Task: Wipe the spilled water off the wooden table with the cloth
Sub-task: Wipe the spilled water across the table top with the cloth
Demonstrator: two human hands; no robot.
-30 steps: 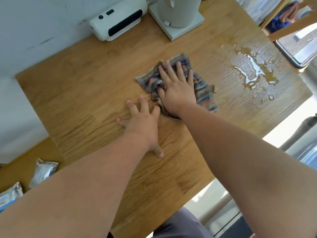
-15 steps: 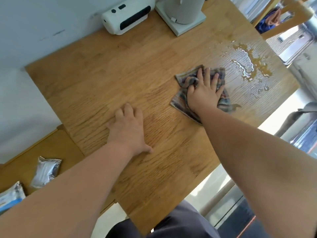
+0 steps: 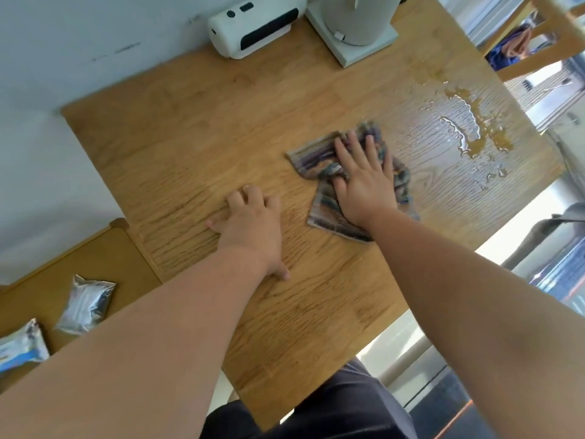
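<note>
One view, head camera: everything below comes from this single look down over my arms.
Cloth position: the striped cloth (image 3: 316,155) lies bunched on the wooden table (image 3: 190,137), right of centre, near the spilled water (image 3: 465,128) but not yet on the main pool.
Right hand: my right hand (image 3: 364,185) lies flat on the cloth, fingers straight and spread, pressing it down, not pinching it.
Left hand: my left hand (image 3: 253,223) rests on bare wood well left of the cloth, fingers loosely bent, thumb out, holding nothing.
Risk, smearing: I judge the crumpled cloth could push water ahead of it instead of soaking it up, since only part of it lies flat.
Risk, edge: the pool sits close to the table's right edge, so a stroke aimed outward could sweep water onto the floor.
Risk, electrics: a white device (image 3: 253,26) and a white appliance base (image 3: 357,42) stand at the far edge; a stroke away from me might carry water toward them.
Risk, slipping: with an open palm the cloth may fold under or slide out.
Cloth axis: it is irregular, but its long axis seems to run from my wrist toward my fingertips.
Cloth heading: its far end points up-table, the pool lying to the right of it.
</note>
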